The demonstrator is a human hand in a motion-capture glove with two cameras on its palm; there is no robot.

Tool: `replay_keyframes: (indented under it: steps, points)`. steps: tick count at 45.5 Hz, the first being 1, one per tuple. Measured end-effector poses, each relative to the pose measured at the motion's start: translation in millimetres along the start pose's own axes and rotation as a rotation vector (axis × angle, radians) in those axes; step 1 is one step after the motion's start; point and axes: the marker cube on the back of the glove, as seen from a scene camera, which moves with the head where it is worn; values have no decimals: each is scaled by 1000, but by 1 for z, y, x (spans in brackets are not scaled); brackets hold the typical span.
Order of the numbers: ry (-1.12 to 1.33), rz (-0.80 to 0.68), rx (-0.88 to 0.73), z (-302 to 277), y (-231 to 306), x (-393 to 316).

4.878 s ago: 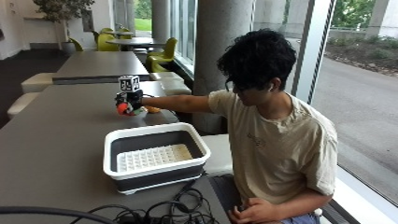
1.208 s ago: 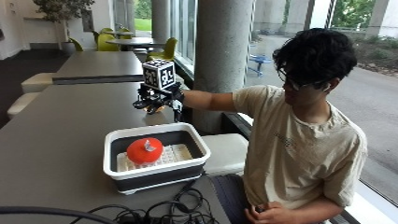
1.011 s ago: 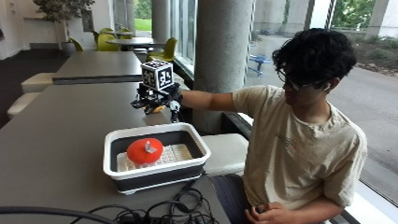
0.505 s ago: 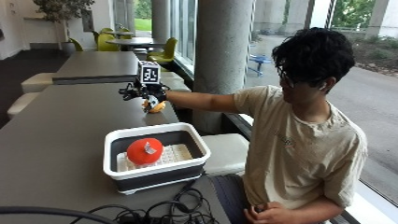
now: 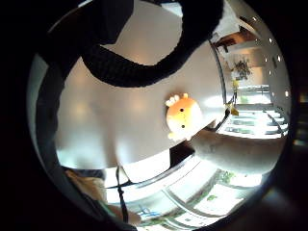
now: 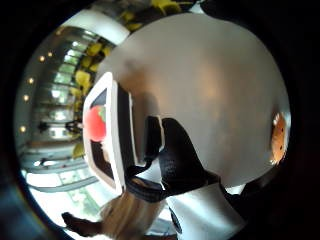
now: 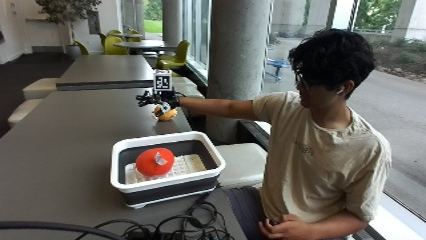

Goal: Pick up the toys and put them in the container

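**Hand over the orange toy at the counter's far window-side edge**

I see the gloved right hand (image 7: 158,99) stretched out over the grey counter (image 7: 60,145), poised just above a small orange plush toy (image 7: 165,114) that sits near the window-side edge. The fingers look spread and relaxed, curled round nothing; the palm view shows the toy lying free on the counter surface with its face toward the palm. The white-rimmed, dark-walled container (image 7: 168,167) stands nearer the person, close to the same edge, well apart from the plush. Inside it a red round toy (image 7: 155,161) rests on the pale slatted floor. Black cables (image 7: 166,227) lie coiled at the counter's near edge.
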Motion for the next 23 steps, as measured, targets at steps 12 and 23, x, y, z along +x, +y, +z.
replay_keyframes:
  steps: [12, 23]
  points:
    - [-5, -9, -62, 11, 9, 15]
    - [31, -29, -58, 17, 6, 15]
